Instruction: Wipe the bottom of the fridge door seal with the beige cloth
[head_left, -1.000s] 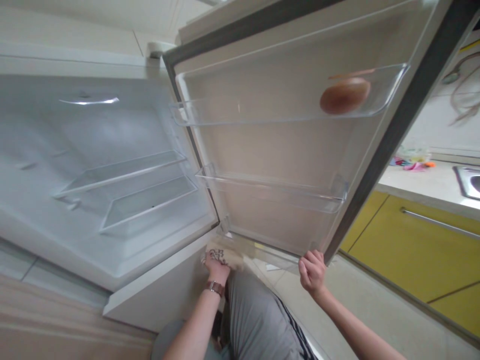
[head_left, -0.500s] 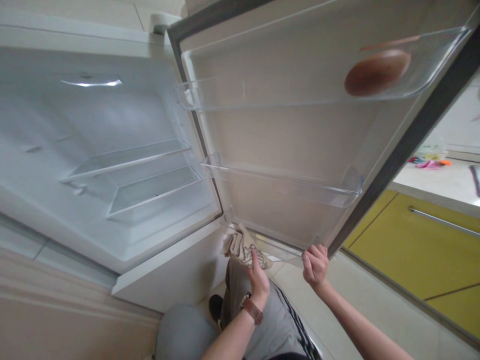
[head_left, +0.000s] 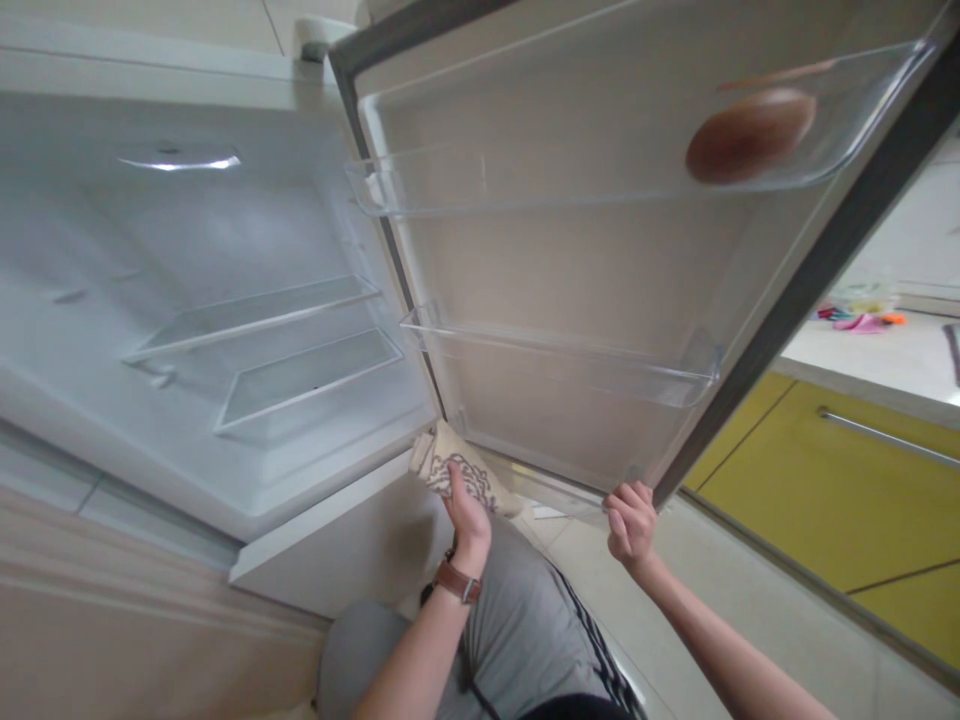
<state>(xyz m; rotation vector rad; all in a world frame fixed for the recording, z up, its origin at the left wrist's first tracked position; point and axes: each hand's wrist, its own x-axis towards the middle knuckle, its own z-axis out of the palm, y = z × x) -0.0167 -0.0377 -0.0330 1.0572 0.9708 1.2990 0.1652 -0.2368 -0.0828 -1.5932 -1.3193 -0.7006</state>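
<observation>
My left hand (head_left: 466, 508) grips a patterned cloth (head_left: 457, 472) pressed against the lower hinge corner of the fridge door (head_left: 600, 270). My right hand (head_left: 628, 520) clasps the door's bottom edge. Risk: the door swings inward, pinching my left fingers.

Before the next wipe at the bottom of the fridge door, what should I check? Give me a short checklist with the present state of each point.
1. Left hand presses the cloth on the lowest door shelf: ok.
2. Right hand grips the bottom corner of the fridge door, holding it open: ok.
3. Brown round item sits inside the top door shelf, away from the cloth: ok.
4. Middle door shelf seated in place: ok.
5. Cloth clean or damp enough: cannot tell.
</observation>
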